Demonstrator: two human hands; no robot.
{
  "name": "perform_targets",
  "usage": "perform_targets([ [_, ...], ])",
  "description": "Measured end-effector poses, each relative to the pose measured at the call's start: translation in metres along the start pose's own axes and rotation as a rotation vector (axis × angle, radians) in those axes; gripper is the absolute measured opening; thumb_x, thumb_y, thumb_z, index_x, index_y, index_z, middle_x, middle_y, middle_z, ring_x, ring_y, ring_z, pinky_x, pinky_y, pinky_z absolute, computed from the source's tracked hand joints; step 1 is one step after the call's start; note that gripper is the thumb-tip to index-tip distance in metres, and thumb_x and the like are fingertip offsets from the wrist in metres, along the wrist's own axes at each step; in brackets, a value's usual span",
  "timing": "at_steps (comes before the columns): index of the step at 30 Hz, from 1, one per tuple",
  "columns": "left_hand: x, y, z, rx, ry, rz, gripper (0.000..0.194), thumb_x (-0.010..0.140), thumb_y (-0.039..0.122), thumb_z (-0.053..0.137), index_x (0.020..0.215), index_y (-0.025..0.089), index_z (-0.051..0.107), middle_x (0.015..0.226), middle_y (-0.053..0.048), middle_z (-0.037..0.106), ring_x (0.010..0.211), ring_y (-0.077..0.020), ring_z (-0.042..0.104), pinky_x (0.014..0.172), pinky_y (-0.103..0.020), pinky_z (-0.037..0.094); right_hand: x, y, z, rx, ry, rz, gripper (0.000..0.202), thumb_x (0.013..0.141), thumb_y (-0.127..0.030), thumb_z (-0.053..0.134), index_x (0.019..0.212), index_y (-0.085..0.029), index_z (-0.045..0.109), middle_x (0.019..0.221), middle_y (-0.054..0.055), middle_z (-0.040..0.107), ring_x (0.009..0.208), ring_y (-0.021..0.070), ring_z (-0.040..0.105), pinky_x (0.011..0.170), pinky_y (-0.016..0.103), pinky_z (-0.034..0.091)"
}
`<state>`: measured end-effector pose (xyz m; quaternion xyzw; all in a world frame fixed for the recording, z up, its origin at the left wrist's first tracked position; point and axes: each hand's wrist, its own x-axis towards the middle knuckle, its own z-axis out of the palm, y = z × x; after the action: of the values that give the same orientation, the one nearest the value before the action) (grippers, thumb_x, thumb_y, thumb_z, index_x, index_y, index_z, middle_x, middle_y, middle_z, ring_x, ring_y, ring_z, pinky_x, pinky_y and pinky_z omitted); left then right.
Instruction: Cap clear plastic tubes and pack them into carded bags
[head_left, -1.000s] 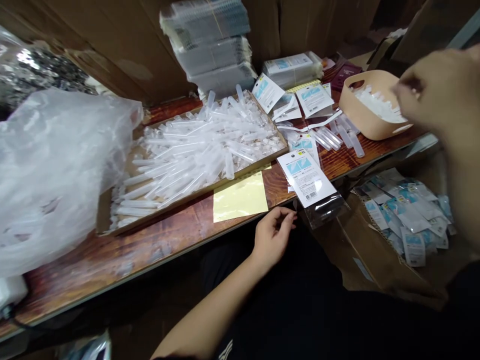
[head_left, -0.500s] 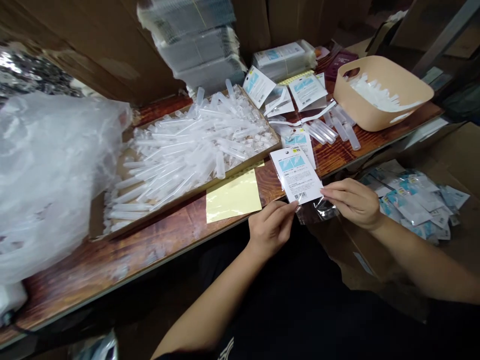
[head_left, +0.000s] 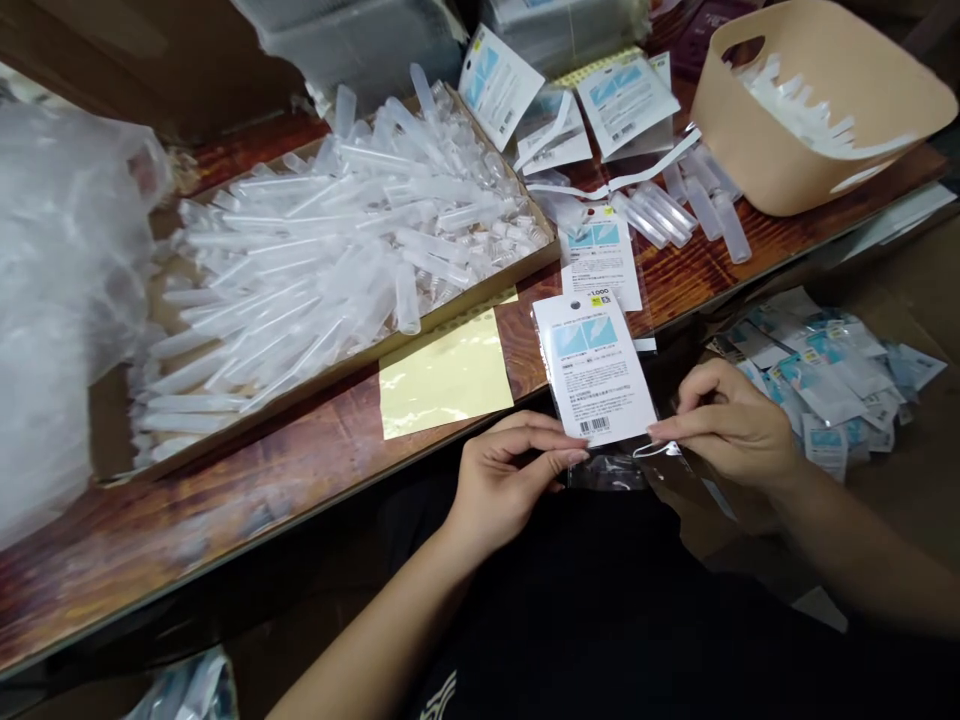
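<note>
A clear packet (head_left: 596, 370) holds a white card printed with two blue pictures, text and a barcode. Its lower left corner is pinched between the thumb and fingers of my left hand (head_left: 510, 475). At the lower right corner, my right hand (head_left: 731, 425) has its fingertips closed on the packet's edge. A thin white curl (head_left: 660, 449) shows just below those fingertips; whether they grip it too, I cannot tell. The clear flap (head_left: 609, 472) hangs under the card. Another carded packet (head_left: 600, 262) lies on the table right behind.
A shallow cardboard tray (head_left: 330, 385) is heaped with translucent tubes (head_left: 300, 270). Several tubes (head_left: 660, 212) lie beside a beige bin (head_left: 795, 120). A yellow sheet (head_left: 446, 375) overhangs the table edge. Finished-looking packets (head_left: 832, 370) fill a box at right; plastic sheeting (head_left: 67, 300) is at left.
My view has moved closer to the table. My right hand has drawn slightly away from the card, its fingers more bent, and a white curl now shows beneath its fingertips.
</note>
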<state>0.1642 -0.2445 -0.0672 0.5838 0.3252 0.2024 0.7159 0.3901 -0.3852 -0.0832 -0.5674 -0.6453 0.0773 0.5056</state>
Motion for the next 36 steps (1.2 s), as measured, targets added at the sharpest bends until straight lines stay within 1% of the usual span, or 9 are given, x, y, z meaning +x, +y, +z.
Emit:
perform_targets([
  [3, -0.003, 0.001, -0.001, -0.044, -0.010, -0.029, 0.007, 0.073, 0.020, 0.088, 0.076, 0.026, 0.086, 0.083, -0.005, 0.073, 0.065, -0.0100, 0.068, 0.048, -0.014, 0.059, -0.003, -0.007, -0.007, -0.012, -0.064, 0.033, 0.025, 0.086, -0.005, 0.075, 0.097, -0.027, 0.081, 0.083, -0.001, 0.056, 0.073, 0.0098, 0.059, 0.062, 0.025, 0.050],
  [5, -0.004, 0.001, -0.001, -0.081, -0.016, -0.044, 0.007, 0.074, 0.020, 0.088, 0.076, 0.026, 0.086, 0.084, -0.005, 0.074, 0.066, -0.0104, 0.069, 0.050, -0.015, 0.062, -0.006, -0.012, -0.006, 0.044, -0.080, 0.099, 0.027, 0.088, -0.004, 0.072, 0.101, -0.027, 0.079, 0.087, 0.000, 0.060, 0.076, 0.0111, 0.062, 0.065, 0.026, 0.053],
  [10, -0.005, -0.005, 0.003, -0.196, -0.032, -0.096, 0.009, 0.073, 0.021, 0.090, 0.080, 0.026, 0.086, 0.089, -0.005, 0.075, 0.069, -0.0115, 0.072, 0.057, -0.019, 0.067, -0.019, -0.018, 0.013, 0.417, 0.025, 0.353, 0.019, 0.092, -0.012, 0.070, 0.102, -0.027, 0.073, 0.092, 0.002, 0.068, 0.083, 0.0153, 0.068, 0.065, 0.027, 0.057],
  [12, -0.006, -0.010, 0.005, -0.234, -0.015, -0.112, 0.007, 0.073, 0.022, 0.090, 0.078, 0.026, 0.086, 0.087, -0.005, 0.077, 0.069, -0.0116, 0.072, 0.056, -0.018, 0.066, -0.023, -0.019, 0.020, 0.481, 0.076, 0.409, 0.013, 0.092, -0.015, 0.072, 0.098, -0.026, 0.074, 0.089, 0.002, 0.069, 0.080, 0.0154, 0.068, 0.064, 0.027, 0.056],
  [17, -0.007, -0.014, 0.011, -0.307, 0.106, -0.143, 0.009, 0.071, 0.024, 0.093, 0.075, 0.026, 0.086, 0.084, -0.004, 0.079, 0.067, -0.0108, 0.073, 0.051, -0.013, 0.061, -0.025, -0.027, 0.025, 0.409, 0.187, 0.490, 0.015, 0.086, -0.011, 0.078, 0.089, -0.026, 0.075, 0.084, 0.001, 0.068, 0.077, 0.0148, 0.066, 0.063, 0.027, 0.054],
  [21, -0.007, -0.011, 0.017, -0.352, 0.162, -0.170, 0.008, 0.070, 0.025, 0.093, 0.073, 0.025, 0.085, 0.077, -0.004, 0.079, 0.064, -0.0100, 0.073, 0.047, -0.010, 0.055, -0.022, -0.038, 0.028, 0.381, 0.284, 0.585, 0.013, 0.088, -0.012, 0.077, 0.087, -0.025, 0.074, 0.086, 0.001, 0.068, 0.077, 0.0146, 0.065, 0.063, 0.028, 0.053],
  [26, -0.004, -0.008, 0.021, -0.310, 0.223, -0.150, 0.010, 0.068, 0.020, 0.093, 0.069, 0.025, 0.084, 0.074, -0.001, 0.079, 0.065, -0.0071, 0.071, 0.056, -0.010, 0.055, -0.018, -0.047, 0.036, 0.329, 0.403, 0.607, 0.012, 0.088, -0.013, 0.077, 0.084, -0.023, 0.071, 0.087, 0.001, 0.069, 0.080, 0.0144, 0.065, 0.066, 0.028, 0.053],
  [30, -0.002, -0.006, 0.024, -0.321, 0.255, -0.153, 0.013, 0.067, 0.017, 0.091, 0.064, 0.026, 0.082, 0.072, 0.000, 0.079, 0.063, -0.0064, 0.069, 0.062, -0.013, 0.057, -0.016, -0.048, 0.040, 0.294, 0.431, 0.624, 0.013, 0.088, -0.013, 0.077, 0.083, -0.022, 0.069, 0.089, 0.002, 0.069, 0.081, 0.0145, 0.065, 0.064, 0.028, 0.052],
  [36, -0.002, -0.005, 0.027, -0.302, 0.274, -0.183, 0.015, 0.065, 0.020, 0.092, 0.058, 0.024, 0.078, 0.069, -0.002, 0.078, 0.059, -0.0100, 0.068, 0.048, -0.018, 0.049, -0.018, -0.046, 0.039, 0.225, 0.417, 0.661, 0.013, 0.089, -0.021, 0.078, 0.082, -0.025, 0.068, 0.088, 0.004, 0.070, 0.077, 0.0167, 0.064, 0.055, 0.031, 0.046],
])
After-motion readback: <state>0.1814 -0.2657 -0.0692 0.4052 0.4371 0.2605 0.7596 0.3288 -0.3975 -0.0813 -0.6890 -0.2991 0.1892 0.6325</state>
